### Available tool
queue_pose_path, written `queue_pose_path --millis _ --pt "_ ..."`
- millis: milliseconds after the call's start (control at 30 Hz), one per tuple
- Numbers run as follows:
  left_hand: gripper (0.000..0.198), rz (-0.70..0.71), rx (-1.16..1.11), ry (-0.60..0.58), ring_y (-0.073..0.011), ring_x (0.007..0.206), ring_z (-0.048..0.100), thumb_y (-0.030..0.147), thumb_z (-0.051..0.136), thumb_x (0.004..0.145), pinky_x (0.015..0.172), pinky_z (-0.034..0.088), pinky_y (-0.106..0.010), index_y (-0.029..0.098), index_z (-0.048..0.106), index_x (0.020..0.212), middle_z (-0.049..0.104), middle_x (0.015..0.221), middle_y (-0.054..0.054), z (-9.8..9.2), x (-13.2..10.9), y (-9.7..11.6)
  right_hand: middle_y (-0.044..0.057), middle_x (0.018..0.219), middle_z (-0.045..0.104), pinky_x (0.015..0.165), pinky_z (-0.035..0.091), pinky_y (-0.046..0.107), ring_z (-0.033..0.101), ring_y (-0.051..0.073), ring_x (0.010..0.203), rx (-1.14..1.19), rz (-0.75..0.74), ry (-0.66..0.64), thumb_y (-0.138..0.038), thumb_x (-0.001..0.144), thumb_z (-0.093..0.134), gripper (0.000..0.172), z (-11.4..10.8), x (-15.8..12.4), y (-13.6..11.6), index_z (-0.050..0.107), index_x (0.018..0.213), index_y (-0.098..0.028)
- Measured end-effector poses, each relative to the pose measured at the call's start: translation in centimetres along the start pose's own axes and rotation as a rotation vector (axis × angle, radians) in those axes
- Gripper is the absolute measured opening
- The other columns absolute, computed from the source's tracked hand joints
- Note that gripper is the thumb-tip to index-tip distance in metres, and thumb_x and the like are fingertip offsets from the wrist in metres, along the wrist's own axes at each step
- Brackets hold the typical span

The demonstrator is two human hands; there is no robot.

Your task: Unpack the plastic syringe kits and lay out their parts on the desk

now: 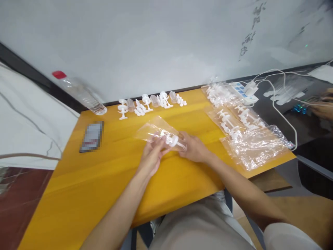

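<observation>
Above the yellow table, my left hand (pixel 152 154) is closed on a clear plastic bag (pixel 149 128), whose loose end points to the left. A white plastic part (pixel 171 140) shows between my hands, with a ribbed white rod (pixel 182 145) leading from it toward the right. Fingers of my right hand (pixel 194 147) are wrapped round the ribbed end, where a clear tube seems to surround it. Whether the white part lies wholly inside the bag I cannot tell. Behind my hands, several white plastic pieces (pixel 146 100) and translucent cups (pixel 155 101) stand in a row.
Bagged white parts (pixel 229 123) and crinkled clear bags (pixel 255 149) lie on the table's right side. Beyond them is a power strip (pixel 244 93) with white cables. A red-capped bottle (pixel 85 95) and a blurred-out packet (pixel 91 136) are at left. Another person's hand (pixel 322 107) shows far right.
</observation>
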State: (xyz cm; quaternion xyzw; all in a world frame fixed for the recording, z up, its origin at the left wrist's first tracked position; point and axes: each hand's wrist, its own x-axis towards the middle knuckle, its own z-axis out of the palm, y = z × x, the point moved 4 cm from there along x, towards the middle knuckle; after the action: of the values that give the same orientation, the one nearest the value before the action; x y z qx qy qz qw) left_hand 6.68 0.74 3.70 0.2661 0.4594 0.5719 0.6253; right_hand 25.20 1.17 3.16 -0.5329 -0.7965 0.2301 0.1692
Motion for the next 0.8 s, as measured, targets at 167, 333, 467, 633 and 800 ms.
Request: queue_pose_path --millis 167,333,467,633,800 --pt "0.04 0.628 0.301 0.264 -0.0162 0.106 0.071 0.042 0.093 0.073 0.102 0.056 -0.031 0.023 0.074 0.102 0.075 0.111 -0.004 -4.2 -1.0 7.0 0.017 0.141 0.064 0.107 0.048 0.049 0.065 0.035 0.123 0.054 -0.137 -0.027 -0.025 0.076 0.078 0.082 -1.1 1.0 2.8 0.045 0.151 -0.015" --pt "0.029 0.356 1.007 -0.079 -0.0164 0.071 0.068 0.046 0.085 0.078 0.063 0.055 -0.024 0.02 0.083 0.091 0.077 0.08 -0.004 -3.9 -0.9 9.6 0.016 0.14 0.065 0.108 0.049 0.047 0.065 0.032 0.124 0.109 -0.279 -0.023 -0.027 0.078 0.077 0.083 -0.6 1.3 3.2 0.043 0.154 -0.018" --pt "0.04 0.103 1.124 -0.309 -0.015 0.059 0.061 0.05 0.08 0.08 0.055 0.049 -0.024 0.019 0.085 0.104 0.073 0.069 -0.001 -3.4 0.4 8.1 0.015 0.142 0.065 0.109 0.049 0.047 0.065 0.031 0.126 0.111 -0.355 -0.041 -0.034 0.083 0.077 0.084 -0.2 1.5 2.9 0.041 0.158 -0.02" --pt "0.041 0.15 1.227 -0.552 -0.0135 0.065 0.059 0.049 0.069 0.091 0.058 0.045 -0.022 0.021 0.081 0.119 0.074 0.083 0.0 -2.2 1.4 6.3 0.014 0.143 0.065 0.108 0.05 0.046 0.065 0.031 0.126 0.116 -0.355 -0.095 -0.033 0.083 0.077 0.091 -0.1 1.7 3.0 0.036 0.164 -0.021" --pt "0.04 0.162 1.294 -0.608 -0.0157 0.074 0.063 0.051 0.059 0.098 0.066 0.05 -0.024 0.023 0.082 0.115 0.078 0.097 -0.002 -2.8 1.3 6.7 0.014 0.144 0.064 0.107 0.05 0.046 0.064 0.031 0.126 0.139 -0.362 -0.115 -0.033 0.081 0.079 0.096 0.0 1.7 3.4 0.035 0.165 -0.023"
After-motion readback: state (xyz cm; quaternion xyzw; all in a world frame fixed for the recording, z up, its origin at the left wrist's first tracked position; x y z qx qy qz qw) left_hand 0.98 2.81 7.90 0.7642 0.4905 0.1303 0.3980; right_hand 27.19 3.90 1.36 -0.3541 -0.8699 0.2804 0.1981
